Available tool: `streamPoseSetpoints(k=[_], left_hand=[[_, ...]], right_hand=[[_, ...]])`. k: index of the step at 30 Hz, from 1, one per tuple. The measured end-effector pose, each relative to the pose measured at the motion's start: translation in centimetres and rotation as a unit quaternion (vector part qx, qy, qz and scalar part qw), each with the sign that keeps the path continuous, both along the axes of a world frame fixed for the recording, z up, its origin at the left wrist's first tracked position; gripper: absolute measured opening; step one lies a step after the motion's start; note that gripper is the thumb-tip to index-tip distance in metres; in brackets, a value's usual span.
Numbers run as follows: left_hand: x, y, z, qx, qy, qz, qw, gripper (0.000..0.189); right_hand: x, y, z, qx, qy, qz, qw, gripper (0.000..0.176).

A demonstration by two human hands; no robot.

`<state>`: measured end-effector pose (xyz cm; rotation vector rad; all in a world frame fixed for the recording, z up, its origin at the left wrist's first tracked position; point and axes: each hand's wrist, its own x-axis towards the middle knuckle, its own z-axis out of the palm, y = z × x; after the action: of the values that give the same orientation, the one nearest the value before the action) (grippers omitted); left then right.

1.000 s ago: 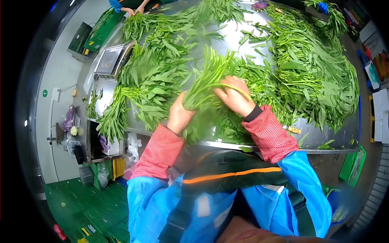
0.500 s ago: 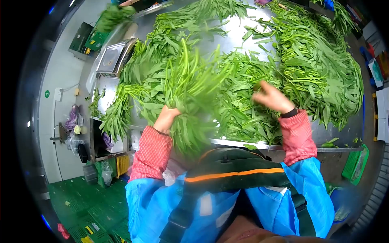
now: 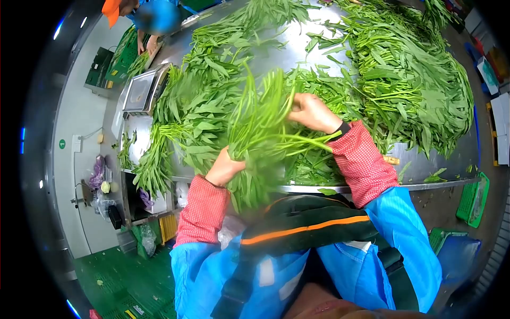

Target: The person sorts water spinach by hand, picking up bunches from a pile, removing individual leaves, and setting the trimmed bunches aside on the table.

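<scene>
My left hand (image 3: 226, 167) is closed round a bunch of water spinach (image 3: 257, 114), stems pointing up and away, leaves hanging below over the table edge. At the upper right of this bunch, my right hand (image 3: 313, 112) has its fingers pinched together at a stem. Several long stems stick out sideways from the bunch beneath my right wrist. Loose water spinach (image 3: 313, 165) lies on the metal table behind and below my right hand. More leafy bundles (image 3: 207, 125) are laid out left of the bunch.
A large heap of water spinach (image 3: 409, 95) covers the table's right side. A weighing scale (image 3: 141, 93) stands at the left edge. Beyond it, a co-worker in blue (image 3: 159, 16) handles greens near a green crate (image 3: 121, 61). The table's metal front edge (image 3: 425, 186) runs before me.
My right hand has moved left from the loose pile to the bunch in my left hand. Stems now stick out rightward. The co-worker has come further into view.
</scene>
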<state>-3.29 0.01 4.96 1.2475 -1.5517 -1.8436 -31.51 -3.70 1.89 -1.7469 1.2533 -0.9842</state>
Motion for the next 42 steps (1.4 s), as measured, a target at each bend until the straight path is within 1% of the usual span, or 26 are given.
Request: streamPoseSetpoints(k=[3, 4, 5, 7, 10, 13, 14, 15, 17, 18, 21, 22, 23, 25, 27, 28, 31, 32, 33, 34, 35, 36, 37, 39, 40, 42], left_hand=[[0.6, 0.3, -0.4, -0.006, -0.006, -0.002, 1.0, 0.047], [1.2, 0.4, -0.8, 0.007, -0.003, 0.008, 1.0, 0.047], [1.5, 0.4, -1.0, 0.01, -0.007, 0.011, 1.0, 0.047], [1.9, 0.4, -1.1, 0.015, -0.016, 0.015, 1.0, 0.047], [2.0, 0.2, -1.1, -0.006, -0.043, 0.017, 0.999, 0.046], [1.6, -0.2, -1.0, -0.015, -0.068, -0.007, 0.998, 0.048], [1.0, -0.2, -0.5, -0.02, -0.074, -0.015, 0.997, 0.049], [0.6, -0.3, -0.1, -0.026, -0.08, -0.022, 0.996, 0.05], [0.2, -0.6, -0.2, -0.047, -0.08, -0.038, 0.995, 0.05], [0.1, -0.6, -0.2, -0.051, -0.08, -0.038, 0.995, 0.049], [0.9, -0.3, -1.4, -0.035, -0.069, -0.014, 0.997, 0.047], [1.0, -0.3, -1.5, -0.027, -0.073, -0.009, 0.997, 0.047], [1.0, -0.4, -1.7, -0.022, -0.077, -0.005, 0.997, 0.047], [1.2, -0.5, -2.0, -0.051, -0.087, -0.012, 0.995, 0.046], [1.3, -0.5, -2.1, -0.098, -0.119, -0.033, 0.987, 0.047], [1.1, -0.5, -2.1, -0.076, -0.128, -0.035, 0.988, 0.049], [-0.2, 0.0, -1.3, -0.205, -0.205, -0.066, 0.955, 0.049], [-1.2, 0.2, -0.6, -0.217, -0.169, -0.07, 0.959, 0.047], [-1.4, 0.1, -0.8, -0.264, -0.151, -0.091, 0.948, 0.047], [-1.7, 0.2, -0.5, -0.284, -0.18, -0.096, 0.937, 0.049], [-1.9, 0.1, -0.4, -0.297, -0.204, -0.107, 0.927, 0.051], [-2.0, 0.2, -0.4, -0.304, -0.191, -0.094, 0.928, 0.051], [-1.7, 0.1, -0.5, -0.29, -0.196, -0.096, 0.932, 0.051], [-0.3, -0.2, -2.0, -0.263, -0.2, -0.089, 0.94, 0.048], [-0.5, 0.0, -1.0, -0.252, -0.19, -0.08, 0.945, 0.046], [0.1, 0.3, -1.2, -0.086, -0.087, 0.011, 0.992, 0.041]], right_hand=[[-1.1, -1.3, -3.7, 0.004, -0.18, -0.075, 0.981, 0.018], [-1.8, -0.2, -0.9, 0.121, -0.274, -0.131, 0.945, 0.014], [-2.9, -0.2, -0.1, 0.156, -0.298, -0.191, 0.922, 0.013], [-5.4, -0.9, -1.4, 0.114, -0.46, -0.153, 0.867, 0.013], [-5.0, -0.4, 0.1, 0.046, -0.296, -0.152, 0.942, 0.013], [-3.2, -0.7, 1.6, -0.078, -0.119, -0.089, 0.986, 0.029], [-2.8, -0.3, 2.5, -0.009, -0.098, -0.058, 0.993, 0.04], [-2.6, -0.6, 2.1, -0.006, -0.047, -0.027, 0.999, 0.041], [-2.9, -1.2, 0.5, 0.019, -0.079, 0.013, 0.997, 0.038], [-3.0, -0.8, 0.7, 0.072, -0.19, 0.013, 0.979, 0.026], [-4.2, 0.0, 1.1, 0.13, -0.219, 0.023, 0.967, 0.013], [-4.1, -0.2, 0.2, 0.133, -0.197, 0.037, 0.971, 0.008], [-4.1, -0.6, -1.5, 0.104, -0.168, 0.053, 0.979, 0.008], [-3.8, -0.2, -1.2, 0.154, -0.191, 0.043, 0.968, 0.011], [-3.5, 0.1, -0.3, 0.157, -0.206, 0.004, 0.966, 0.013], [-3.3, 0.1, 0.1, 0.158, -0.213, -0.016, 0.964, 0.015], [-3.2, -1.0, -0.7, 0.172, -0.146, -0.037, 0.973, 0.022], [-2.9, -1.7, -2.7, 0.142, -0.135, -0.049, 0.979, 0.028], [-2.7, -1.1, -1.7, 0.112, -0.138, -0.061, 0.982, 0.022], [-2.4, -1.0, -2.6, 0.046, -0.18, -0.081, 0.979, 0.02], [-2.6, -1.4, -3.9, -0.031, -0.166, -0.079, 0.982, 0.019], [-3.0, -1.1, -3.2, 0.004, -0.148, -0.094, 0.985, 0.019], [-3.4, -0.8, -2.4, 0.039, -0.129, -0.106, 0.985, 0.021], [-4.4, -0.1, -1.3, 0.055, -0.19, -0.168, 0.966, 0.023], [-5.6, -0.1, -0.9, 0.047, -0.249, -0.219, 0.942, 0.022], [-8.3, -0.2, -1.0, 0.034, -0.364, -0.306, 0.879, 0.021]])
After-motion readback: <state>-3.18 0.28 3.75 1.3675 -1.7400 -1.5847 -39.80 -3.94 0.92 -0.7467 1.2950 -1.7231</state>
